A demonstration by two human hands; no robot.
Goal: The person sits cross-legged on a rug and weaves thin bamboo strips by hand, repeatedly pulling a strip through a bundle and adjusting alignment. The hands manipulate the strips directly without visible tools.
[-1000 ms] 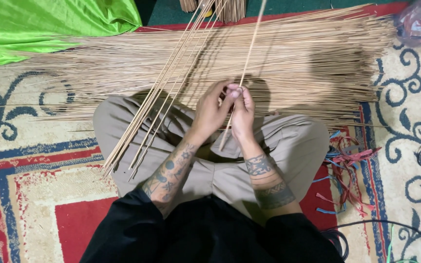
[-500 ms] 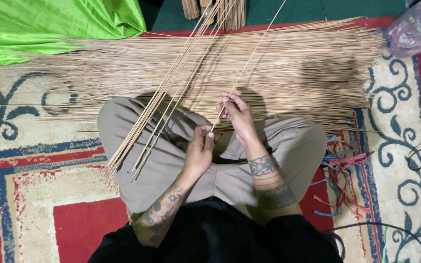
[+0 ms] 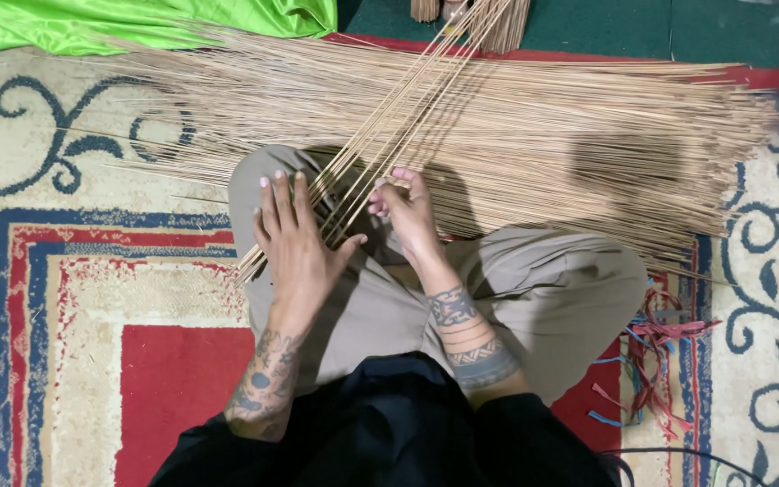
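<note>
Cross-legged, the left hand (image 3: 297, 243) lies flat, steadying slanting sticks (image 3: 380, 144) on the knee while right hand (image 3: 405, 209) fingers pinch one.

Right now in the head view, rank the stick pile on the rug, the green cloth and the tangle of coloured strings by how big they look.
1. Stick pile, spread across most of the rug.
2. Green cloth, partly cut off by the frame, so its full size is unsure.
3. Coloured strings, clearly smallest.
</note>
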